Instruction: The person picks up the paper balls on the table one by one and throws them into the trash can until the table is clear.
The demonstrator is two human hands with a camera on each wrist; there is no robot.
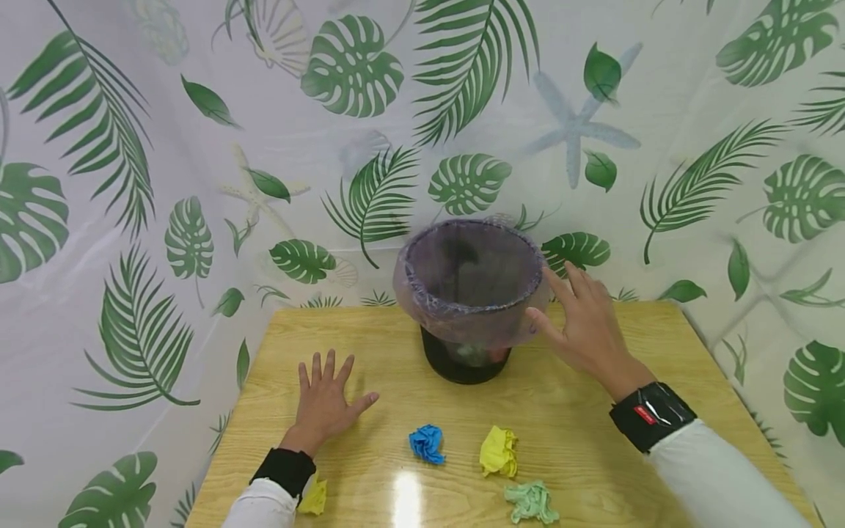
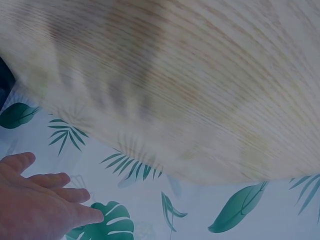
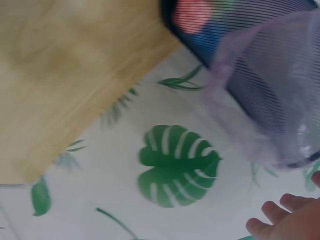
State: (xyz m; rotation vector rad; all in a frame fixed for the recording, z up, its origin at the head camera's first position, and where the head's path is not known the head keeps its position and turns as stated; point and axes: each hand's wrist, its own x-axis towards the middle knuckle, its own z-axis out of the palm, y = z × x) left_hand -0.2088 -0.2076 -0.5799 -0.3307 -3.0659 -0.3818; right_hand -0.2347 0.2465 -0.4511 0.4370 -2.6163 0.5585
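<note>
A black mesh wastebasket [image 1: 462, 365], lined with a thin purple plastic bag [image 1: 472, 326], stands upright towards the back of the table. My right hand [image 1: 587, 323] is beside its right rim, thumb and fingers spread and holding nothing. In the right wrist view, those fingertips [image 3: 272, 212] are just below the bag's edge [image 3: 300, 150]. Over the table's left side, my left hand [image 1: 325, 407] has its fingers spread and nothing in it. Coloured bits show through the mesh [image 3: 205, 20] near the basket's base.
Crumpled paper balls lie at the front of the wooden table [image 1: 370, 484]: a blue one [image 1: 427, 444], a yellow one [image 1: 499, 451] and a pale green one [image 1: 531, 502]. Another yellow ball [image 1: 315, 497] is partly hidden by my left wrist. A leaf-patterned cloth [image 1: 396, 132] surrounds the table.
</note>
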